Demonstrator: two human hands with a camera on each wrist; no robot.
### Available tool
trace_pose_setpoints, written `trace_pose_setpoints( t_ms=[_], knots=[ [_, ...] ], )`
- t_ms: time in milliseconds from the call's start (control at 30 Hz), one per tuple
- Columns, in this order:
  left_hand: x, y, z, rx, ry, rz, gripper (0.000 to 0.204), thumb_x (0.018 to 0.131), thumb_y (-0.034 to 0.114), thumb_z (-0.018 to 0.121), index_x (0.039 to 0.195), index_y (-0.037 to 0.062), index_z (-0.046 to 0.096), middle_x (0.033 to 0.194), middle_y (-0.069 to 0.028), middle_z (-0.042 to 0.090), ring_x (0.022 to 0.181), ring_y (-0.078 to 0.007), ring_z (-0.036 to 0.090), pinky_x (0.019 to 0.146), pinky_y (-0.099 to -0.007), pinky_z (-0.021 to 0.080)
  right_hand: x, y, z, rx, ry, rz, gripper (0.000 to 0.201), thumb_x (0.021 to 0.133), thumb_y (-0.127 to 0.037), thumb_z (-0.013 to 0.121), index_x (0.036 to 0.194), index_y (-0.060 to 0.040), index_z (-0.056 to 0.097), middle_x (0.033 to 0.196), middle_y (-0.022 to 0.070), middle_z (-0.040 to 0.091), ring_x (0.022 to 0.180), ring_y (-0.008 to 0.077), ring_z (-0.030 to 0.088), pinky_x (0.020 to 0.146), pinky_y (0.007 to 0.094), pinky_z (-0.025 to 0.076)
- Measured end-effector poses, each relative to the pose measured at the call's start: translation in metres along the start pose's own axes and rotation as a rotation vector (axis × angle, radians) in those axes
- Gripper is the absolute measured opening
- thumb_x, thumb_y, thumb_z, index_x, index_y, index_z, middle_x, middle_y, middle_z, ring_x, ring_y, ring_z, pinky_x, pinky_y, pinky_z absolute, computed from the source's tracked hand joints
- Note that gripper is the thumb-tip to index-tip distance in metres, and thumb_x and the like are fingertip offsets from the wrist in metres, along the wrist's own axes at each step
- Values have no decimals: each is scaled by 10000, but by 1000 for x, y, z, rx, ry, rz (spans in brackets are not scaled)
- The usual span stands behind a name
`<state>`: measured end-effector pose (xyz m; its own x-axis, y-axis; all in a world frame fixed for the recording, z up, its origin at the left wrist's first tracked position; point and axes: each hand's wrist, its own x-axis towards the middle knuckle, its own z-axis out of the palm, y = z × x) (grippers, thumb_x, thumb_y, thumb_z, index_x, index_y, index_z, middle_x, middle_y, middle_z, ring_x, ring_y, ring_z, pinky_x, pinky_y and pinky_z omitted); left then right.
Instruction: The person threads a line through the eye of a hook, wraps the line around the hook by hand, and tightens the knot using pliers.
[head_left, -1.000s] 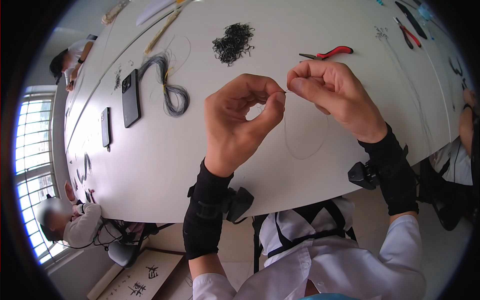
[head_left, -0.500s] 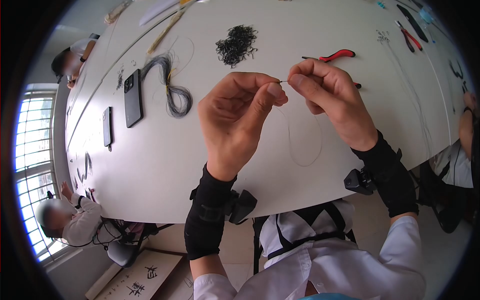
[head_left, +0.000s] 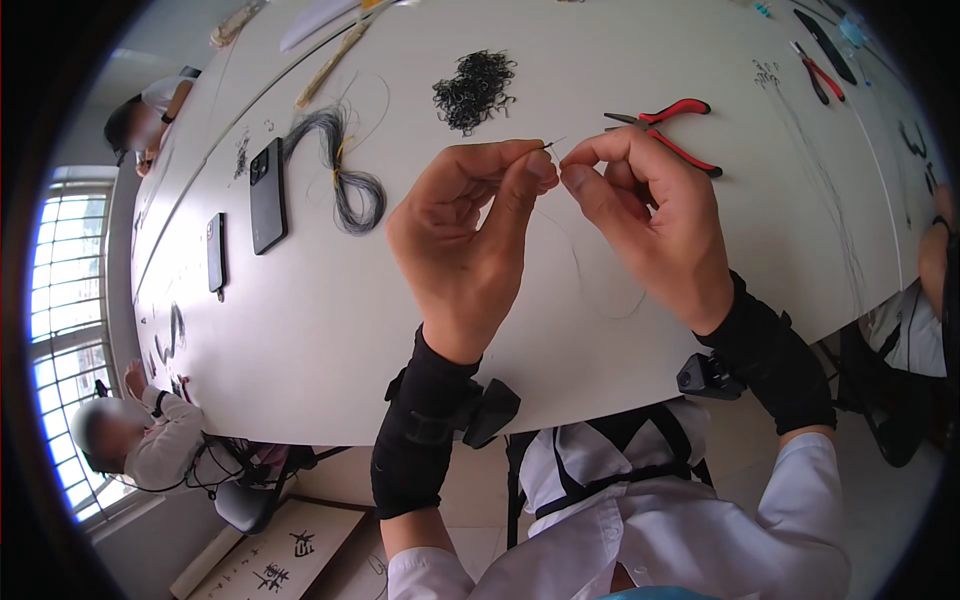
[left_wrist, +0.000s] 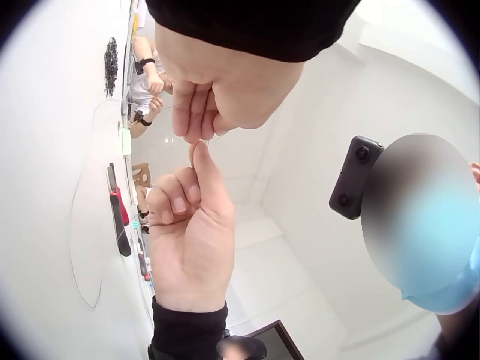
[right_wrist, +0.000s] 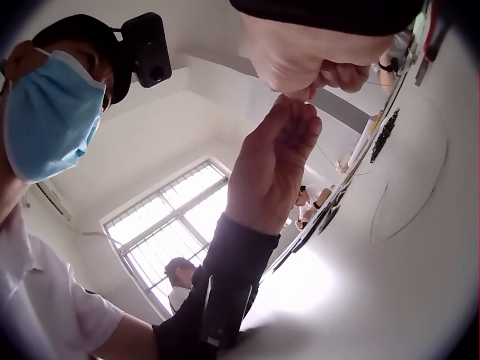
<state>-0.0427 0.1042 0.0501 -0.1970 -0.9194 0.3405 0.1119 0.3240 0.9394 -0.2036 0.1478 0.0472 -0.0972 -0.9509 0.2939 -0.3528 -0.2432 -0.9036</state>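
Thumb and forefinger of my left hand pinch a small dark fish hook, mostly hidden by the fingertips, with a short thin end sticking out. Close beside it, my right hand pinches thin fishing line between thumb and forefinger. The line hangs below both hands in a long loose loop over the white table. Both hands are raised above the tabletop, their fingertips nearly meeting. Beyond them lies a pile of black fish hooks. Red-handled pliers lie spread behind the right hand.
A tied bundle of grey line lies to the left, near two phones. At the far right are another pair of pliers and hooks with long lines. Other people sit around the table.
My right hand has moved slightly left and down, uncovering more of the pliers. The left hand has shifted a little left, and a thin end now points up from its fingertips.
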Motion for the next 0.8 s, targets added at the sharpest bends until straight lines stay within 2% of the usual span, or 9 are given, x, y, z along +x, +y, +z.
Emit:
trace_pose_setpoints(
  t_ms=[133, 233, 367, 433, 633, 667, 733, 800],
  knots=[
    [0, -4, 0, 53, 25, 34, 79, 920, -36, 717, 979, -80, 687, 911, -107, 742, 834, -133, 704, 812, -266, 578, -2, -13, -1, -180, -12, -98, 98, 909, -28, 696, 992, -31, 645, 677, 57, 575, 546, 141, 539, 520, 277, 406],
    [1, -8, 1, 87, 35, 65, 55, 910, -50, 713, 962, -63, 700, 899, -94, 746, 821, -124, 704, 798, -257, 573, -1, -11, 1, -284, 30, -309, 90, 910, -15, 684, 979, -34, 630, 772, 83, 639, 621, 224, 617, 559, 318, 459],
    [2, -11, 0, 208, 26, 112, 60, 886, -39, 728, 944, -31, 716, 879, -89, 749, 791, -130, 707, 770, -255, 568, 2, -17, -4, -332, 30, -383, 77, 919, -9, 667, 971, -31, 616, 820, 91, 659, 657, 252, 630, 579, 332, 472],
    [2, -16, 0, 233, 14, 125, 68, 874, -26, 737, 940, -16, 722, 872, -88, 750, 774, -138, 709, 754, -259, 565, 6, -19, -9, -310, -3, -377, 63, 926, -17, 663, 967, -27, 615, 801, 95, 658, 635, 238, 628, 570, 323, 467],
    [0, -17, 0, 242, -74, 105, 86, 855, -12, 742, 938, 0, 728, 863, -85, 751, 753, -164, 713, 736, -278, 564, 17, -17, -22, -119, -85, -75, 78, 965, -92, 664, 959, -17, 643, 641, 33, 551, 545, 77, 466, 525, 258, 374],
    [0, -15, 0, 264, -114, 86, 90, 880, -27, 719, 969, -28, 709, 897, -96, 747, 803, -161, 713, 790, -280, 562, 18, -13, -22, -95, -62, -92, 104, 975, -125, 663, 966, -21, 658, 627, -5, 516, 566, 47, 409, 527, 245, 347],
    [-1, -9, -2, 309, -195, 48, 105, 930, -56, 674, 1031, -84, 671, 964, -116, 737, 903, -156, 713, 897, -283, 559, 21, -10, -25, -86, -84, -49, 123, 979, -144, 660, 973, -21, 663, 630, -20, 513, 568, 44, 411, 533, 242, 347],
    [-1, -7, -2, 311, -211, 42, 104, 930, -58, 673, 1031, -84, 670, 965, -116, 735, 908, -158, 712, 894, -285, 560, 22, -7, -27, -67, -97, -16, 147, 983, -168, 658, 977, -22, 669, 631, -34, 507, 572, 40, 410, 538, 239, 344]
  ],
)
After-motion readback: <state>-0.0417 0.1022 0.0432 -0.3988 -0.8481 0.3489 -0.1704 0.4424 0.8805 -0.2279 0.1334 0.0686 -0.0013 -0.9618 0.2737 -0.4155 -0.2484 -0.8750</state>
